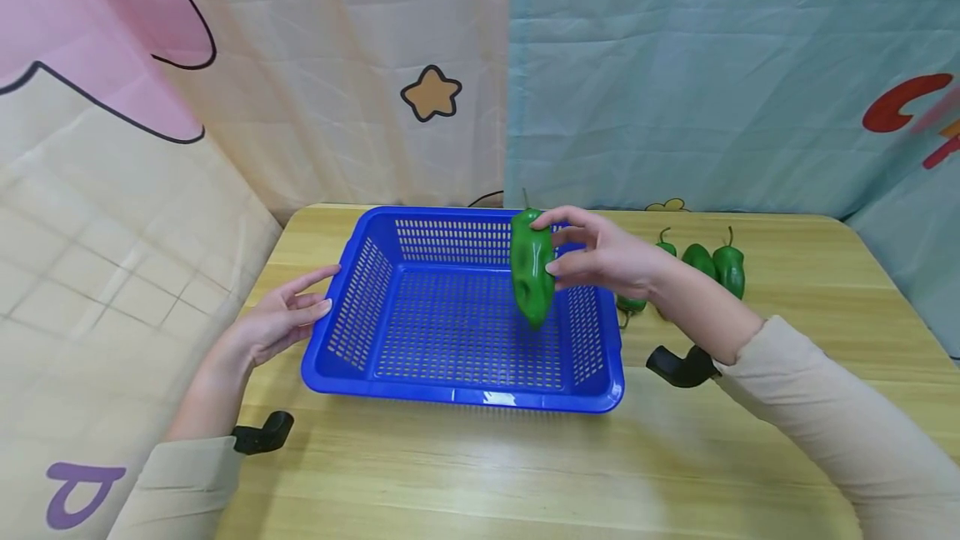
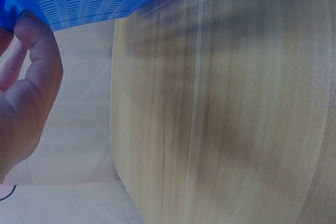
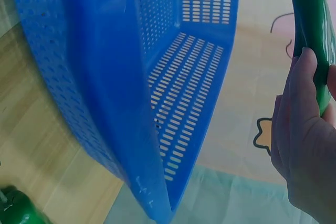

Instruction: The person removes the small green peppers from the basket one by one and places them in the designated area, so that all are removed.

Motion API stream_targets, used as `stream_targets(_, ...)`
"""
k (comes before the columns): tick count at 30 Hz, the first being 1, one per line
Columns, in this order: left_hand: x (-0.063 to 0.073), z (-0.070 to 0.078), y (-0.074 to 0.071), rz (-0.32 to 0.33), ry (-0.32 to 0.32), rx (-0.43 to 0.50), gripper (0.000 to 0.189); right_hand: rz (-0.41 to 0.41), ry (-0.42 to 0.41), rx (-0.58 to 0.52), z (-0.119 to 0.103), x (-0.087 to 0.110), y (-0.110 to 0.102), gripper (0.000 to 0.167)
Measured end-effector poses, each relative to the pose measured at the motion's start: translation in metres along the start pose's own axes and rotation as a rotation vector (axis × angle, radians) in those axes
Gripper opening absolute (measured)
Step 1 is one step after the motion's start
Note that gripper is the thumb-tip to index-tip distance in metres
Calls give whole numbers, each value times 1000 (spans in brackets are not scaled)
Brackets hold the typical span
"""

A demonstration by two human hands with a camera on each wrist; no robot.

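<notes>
My right hand (image 1: 607,257) holds a long green pepper (image 1: 532,273) between thumb and fingers, over the right part of a blue plastic basket (image 1: 465,397). The pepper is upright, stem toward the top, its tip pointing down. In the right wrist view the pepper (image 3: 310,19) stands beyond the near rim, gripped by the fingertips. No other pepper shows inside the basket. My left hand (image 1: 277,323) is at the left rim, thumb and fingers pinching it. The left wrist view shows its curled fingers (image 2: 42,51) on the blue edge.
Several more green peppers (image 1: 729,269) lie on the wooden table (image 1: 450,473) right of the basket, partly hidden behind my right forearm. Printed curtains (image 1: 637,90) hang close along the table's back and sides. A black wrist mount (image 1: 678,367) sticks out from each sleeve.
</notes>
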State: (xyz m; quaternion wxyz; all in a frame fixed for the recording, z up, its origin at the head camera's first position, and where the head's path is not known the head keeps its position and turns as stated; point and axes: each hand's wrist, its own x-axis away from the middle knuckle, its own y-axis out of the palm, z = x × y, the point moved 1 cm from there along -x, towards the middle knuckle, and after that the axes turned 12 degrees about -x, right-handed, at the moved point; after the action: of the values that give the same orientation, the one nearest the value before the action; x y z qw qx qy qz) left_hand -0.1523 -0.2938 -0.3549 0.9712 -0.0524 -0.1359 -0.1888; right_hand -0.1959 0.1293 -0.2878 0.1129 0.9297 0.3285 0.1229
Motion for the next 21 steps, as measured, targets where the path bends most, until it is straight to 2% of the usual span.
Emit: stream_targets(21, 1, 0, -1, -14, 16, 4, 53, 35, -24, 32, -3, 23, -31, 42)
